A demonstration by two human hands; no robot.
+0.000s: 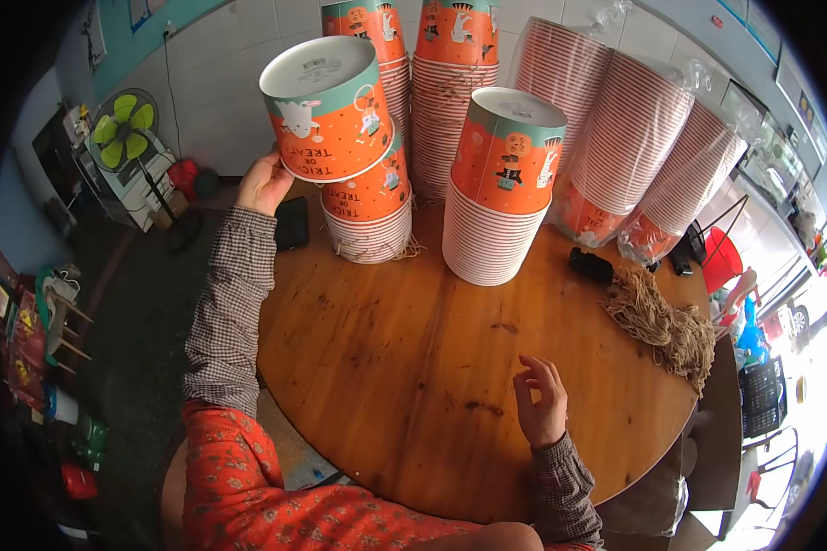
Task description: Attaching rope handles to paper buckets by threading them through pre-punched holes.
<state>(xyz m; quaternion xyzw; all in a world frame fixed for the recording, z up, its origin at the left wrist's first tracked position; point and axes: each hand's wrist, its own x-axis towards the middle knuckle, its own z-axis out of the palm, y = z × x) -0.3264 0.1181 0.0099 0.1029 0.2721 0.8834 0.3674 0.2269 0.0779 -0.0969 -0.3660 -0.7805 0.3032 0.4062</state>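
My left hand [263, 185] grips the lower rim of an upside-down paper bucket [331, 124], orange and teal with cartoon figures and a white base. The bucket is at the top of a short stack of nested buckets [369, 225] with twine around its rims; whether it rests there or is lifted slightly, I cannot tell. To its right stands another upside-down stack of paper buckets [493, 234], with no twine showing. My right hand [544, 401] hovers over the near right part of the table, fingers loosely bent and apart, holding nothing.
The round wooden table [386, 358] carries taller bucket stacks [450, 119] behind and plastic-wrapped stacks [629, 138] at the right. A bundle of tan twine [662, 321] lies at the right edge beside a black object [591, 265]. A green-bladed fan [125, 129] stands at far left.
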